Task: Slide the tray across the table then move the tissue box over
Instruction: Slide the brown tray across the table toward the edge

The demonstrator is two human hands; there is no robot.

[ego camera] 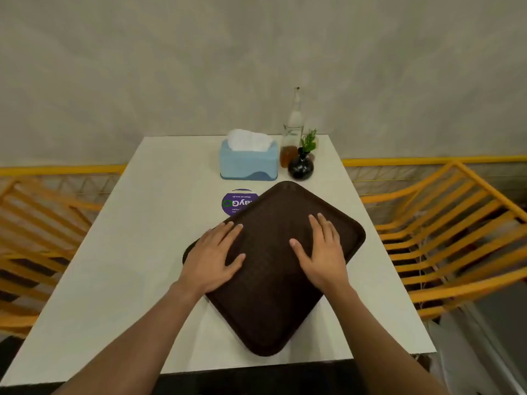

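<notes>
Palms lie flat on the tray (273, 269): the left hand (212, 260) covers its left corner and the right hand (323, 252) rests right of its middle. Both hands are spread open, fingers straight, and grasp nothing. That hold suits pushing rather than lifting, since weight from above should let the tray glide on the table (137, 252) without tipping.

The tray sits turned like a diamond. Its far corner points between the tissue box (248, 161) and the vase (301, 166), near both but apart from them, and its upper left edge overlaps a purple sticker (232, 202). Behind the vase stands a bottle (293, 129).

Left of the tray the table is bare and wide, so I judge that the safest direction to slide. Right of the tray little table remains before the edge, and its near corner already lies close to the front edge. The box stands beyond the tray at the far end, untouched.
</notes>
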